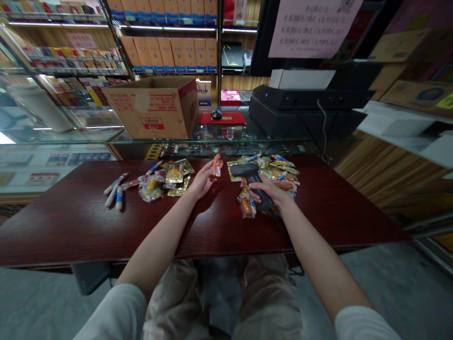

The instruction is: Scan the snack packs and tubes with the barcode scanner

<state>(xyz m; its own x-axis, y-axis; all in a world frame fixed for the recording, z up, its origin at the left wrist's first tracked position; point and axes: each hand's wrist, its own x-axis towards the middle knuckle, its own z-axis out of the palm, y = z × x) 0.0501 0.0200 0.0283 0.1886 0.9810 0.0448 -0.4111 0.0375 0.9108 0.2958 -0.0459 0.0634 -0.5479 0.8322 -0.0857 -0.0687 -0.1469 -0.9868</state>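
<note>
My left hand pinches a small orange snack packet above the middle of the table. Wrapped round the grip of a black barcode scanner is my right hand, and the scanner's head points left toward the packet. Beneath and behind the scanner lies a heap of packaged snacks, with a wrapped sausage at its near edge. Left of my left hand is another pile of snack packets, some gold, some clear. Blue-and-white wrapped sticks lie farther left.
The dark red table fills the front. Behind it, a glass counter carries an open cardboard box, a mouse on a red mat, and a black machine. Shelves of boxed goods stand at the back. The scanner's cord hangs toward the table's front edge.
</note>
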